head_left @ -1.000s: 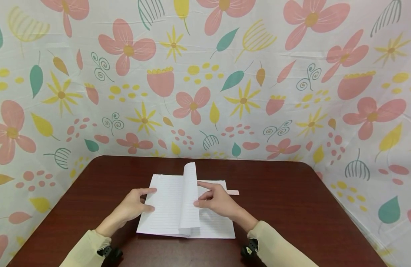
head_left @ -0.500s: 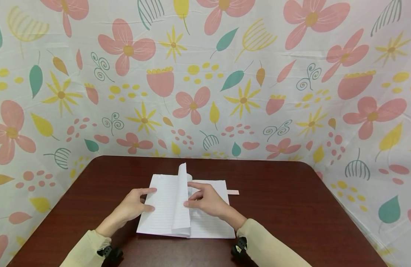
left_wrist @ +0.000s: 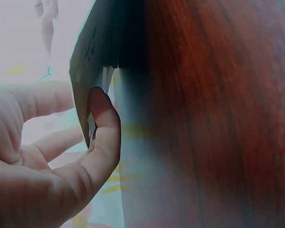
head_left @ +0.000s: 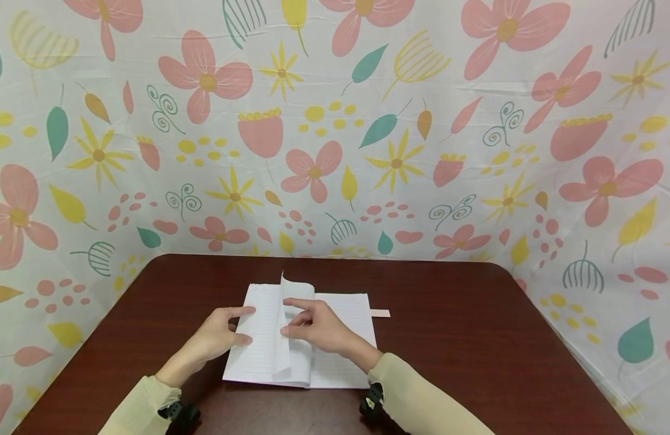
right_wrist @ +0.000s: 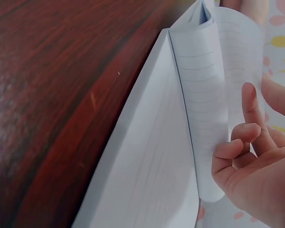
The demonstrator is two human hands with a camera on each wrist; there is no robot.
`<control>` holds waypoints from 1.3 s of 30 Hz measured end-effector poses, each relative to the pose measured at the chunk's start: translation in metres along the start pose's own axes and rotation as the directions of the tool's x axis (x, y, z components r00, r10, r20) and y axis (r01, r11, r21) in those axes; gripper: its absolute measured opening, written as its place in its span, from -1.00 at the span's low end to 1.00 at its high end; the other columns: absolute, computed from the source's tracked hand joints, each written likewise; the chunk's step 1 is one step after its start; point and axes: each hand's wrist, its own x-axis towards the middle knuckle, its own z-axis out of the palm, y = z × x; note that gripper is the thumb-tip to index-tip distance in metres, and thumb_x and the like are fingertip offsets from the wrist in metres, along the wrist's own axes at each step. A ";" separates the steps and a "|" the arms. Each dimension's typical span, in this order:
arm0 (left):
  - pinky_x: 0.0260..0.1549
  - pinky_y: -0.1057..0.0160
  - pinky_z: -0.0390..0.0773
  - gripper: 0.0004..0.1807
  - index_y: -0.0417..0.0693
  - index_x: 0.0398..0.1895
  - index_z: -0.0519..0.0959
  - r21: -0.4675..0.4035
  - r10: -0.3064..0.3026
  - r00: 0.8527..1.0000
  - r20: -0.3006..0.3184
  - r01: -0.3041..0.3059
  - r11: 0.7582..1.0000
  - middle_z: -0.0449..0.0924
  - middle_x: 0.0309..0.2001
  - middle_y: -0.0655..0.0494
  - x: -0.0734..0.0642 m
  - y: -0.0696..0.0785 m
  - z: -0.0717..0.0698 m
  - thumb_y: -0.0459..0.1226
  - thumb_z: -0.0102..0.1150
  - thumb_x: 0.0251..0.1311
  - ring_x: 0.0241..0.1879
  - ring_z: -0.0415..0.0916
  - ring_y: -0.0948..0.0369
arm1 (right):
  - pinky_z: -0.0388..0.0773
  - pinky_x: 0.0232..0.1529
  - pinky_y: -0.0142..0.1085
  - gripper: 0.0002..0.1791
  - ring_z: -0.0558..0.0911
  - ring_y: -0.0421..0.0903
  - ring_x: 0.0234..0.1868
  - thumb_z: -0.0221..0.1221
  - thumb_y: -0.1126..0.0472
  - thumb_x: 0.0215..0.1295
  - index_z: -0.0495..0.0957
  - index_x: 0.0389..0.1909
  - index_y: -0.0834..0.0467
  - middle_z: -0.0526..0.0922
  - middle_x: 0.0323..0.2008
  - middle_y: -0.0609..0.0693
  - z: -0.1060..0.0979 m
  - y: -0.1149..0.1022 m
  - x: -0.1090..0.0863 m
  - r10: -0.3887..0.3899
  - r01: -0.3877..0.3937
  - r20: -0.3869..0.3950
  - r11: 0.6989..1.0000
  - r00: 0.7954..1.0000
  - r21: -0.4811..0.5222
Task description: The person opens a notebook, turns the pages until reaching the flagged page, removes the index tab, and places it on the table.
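An open notebook [head_left: 260,356] with white ruled pages lies on the dark wooden table. My left hand [head_left: 216,331] grips its left edge, with thumb and index finger spread over the page. In the left wrist view a curled finger [left_wrist: 107,126] reaches round the outside of the cover [left_wrist: 85,61]. My right hand [head_left: 321,326] pinches the free edge of a raised leaf [head_left: 281,353] over the left half of the notebook. The right wrist view has that leaf bowed upward beside the fingers, the outer ones curled. Part of the right-hand page [right_wrist: 152,137] is hidden under my forearm.
A pale strip [head_left: 380,313] sticks out from the notebook's right side. The brown table [head_left: 454,338] spreads around the notebook, and a flowered cloth [head_left: 335,127] hangs behind it. Dark wrist devices [head_left: 179,414] are strapped under both sleeves.
My right hand has moved left, carrying the raised leaf from the middle over to the left page. More of the page beneath shows on the right. My left hand has stayed in place.
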 end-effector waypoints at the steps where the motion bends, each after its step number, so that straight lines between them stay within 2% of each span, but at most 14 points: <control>1: -0.27 0.07 0.69 -0.31 -0.31 0.36 0.56 -0.001 0.000 1.000 0.000 0.000 1.000 0.51 0.27 -0.34 0.000 0.000 0.000 -0.53 0.48 0.07 -0.10 0.65 0.01 | 0.44 -0.37 -0.40 -0.36 0.58 -0.28 -0.38 0.43 0.22 0.35 0.51 0.42 0.25 0.81 -0.34 -0.06 0.001 0.001 0.001 -0.001 0.001 0.008 1.000 1.000 0.001; 11: -0.27 0.07 0.68 -0.31 -0.30 0.38 0.53 0.005 0.031 1.000 -0.003 -0.031 1.000 0.46 0.32 -0.36 0.000 0.000 0.001 -0.58 0.36 0.09 -0.13 0.66 0.02 | 0.57 -0.21 -0.37 -0.41 0.72 -0.25 -0.23 0.40 0.20 0.39 0.55 0.41 0.18 0.82 -0.20 0.00 0.007 0.000 0.004 0.003 -0.007 0.087 0.999 0.996 0.044; 14: -0.24 0.07 0.67 -0.37 -0.30 0.39 0.51 -0.001 0.041 0.999 -0.007 -0.041 0.999 0.44 0.34 -0.36 0.000 0.001 0.001 -0.56 0.28 0.19 -0.15 0.67 0.01 | 0.55 -0.19 -0.39 -0.38 0.73 -0.22 -0.17 0.43 0.25 0.35 0.54 0.41 0.22 0.82 -0.21 0.00 0.007 -0.001 0.004 0.003 -0.007 0.096 0.999 0.995 0.046; 19: -0.10 0.04 0.64 -0.52 -0.29 0.39 0.52 -0.004 0.047 0.999 -0.015 -0.047 0.999 0.42 0.38 -0.35 0.000 0.001 0.000 -0.42 0.19 0.42 0.08 0.58 -0.06 | 0.48 -0.20 -0.40 -0.35 0.67 -0.20 -0.08 0.45 0.29 0.31 0.52 0.41 0.27 0.83 -0.24 -0.01 0.007 0.000 0.004 -0.003 -0.001 0.105 0.999 0.994 0.044; 21: -0.09 0.03 0.64 -0.49 -0.30 0.39 0.50 0.006 0.055 0.998 -0.015 -0.055 0.998 0.42 0.37 -0.36 0.000 0.001 0.000 -0.36 0.26 0.41 0.09 0.57 -0.07 | 0.47 -0.22 -0.41 -0.35 0.66 -0.21 -0.11 0.45 0.28 0.30 0.52 0.40 0.27 0.83 -0.24 -0.02 0.007 0.000 0.004 -0.001 -0.003 0.105 0.999 0.994 0.037; 25: -0.19 0.08 0.67 -0.35 -0.28 0.40 0.50 -0.002 0.050 0.999 -0.019 -0.050 0.999 0.47 0.32 -0.34 0.000 -0.001 0.001 -0.40 0.45 0.23 -0.11 0.66 -0.01 | 0.44 -0.29 -0.42 -0.36 0.62 -0.25 -0.26 0.46 0.28 0.29 0.54 0.38 0.27 0.82 -0.23 -0.01 0.007 0.000 0.003 -0.003 0.000 0.104 0.999 0.995 0.035; 31: -0.27 0.08 0.68 -0.34 -0.26 0.34 0.56 -0.006 0.061 0.998 -0.024 -0.061 0.998 0.46 0.32 -0.35 0.000 -0.003 0.002 -0.52 0.47 0.10 -0.20 0.66 0.04 | 0.36 -0.46 -0.42 -0.39 0.39 -0.26 -0.54 0.47 0.27 0.28 0.58 0.35 0.25 0.80 -0.23 -0.02 0.004 -0.002 -0.002 -0.008 0.008 0.097 1.000 0.995 0.003; 35: -0.28 0.07 0.67 -0.35 -0.25 0.33 0.57 -0.001 0.068 0.997 -0.030 -0.069 0.998 0.48 0.30 -0.33 -0.001 0.000 0.002 -0.52 0.48 0.10 -0.21 0.64 0.05 | 0.33 -0.51 -0.41 -0.39 0.35 -0.24 -0.57 0.50 0.25 0.25 0.60 0.33 0.23 0.78 -0.23 -0.01 -0.005 -0.004 -0.010 -0.015 0.018 0.088 0.999 0.996 -0.036; 39: -0.28 0.06 0.67 -0.37 -0.25 0.32 0.58 -0.002 0.071 0.997 -0.026 -0.071 0.997 0.51 0.27 -0.32 -0.002 0.001 0.002 -0.53 0.47 0.11 -0.20 0.64 0.05 | 0.31 -0.47 -0.39 -0.37 0.34 -0.23 -0.54 0.53 0.20 0.22 0.61 0.32 0.22 0.76 -0.22 0.00 -0.020 -0.003 -0.022 -0.016 0.024 0.072 0.993 0.997 -0.114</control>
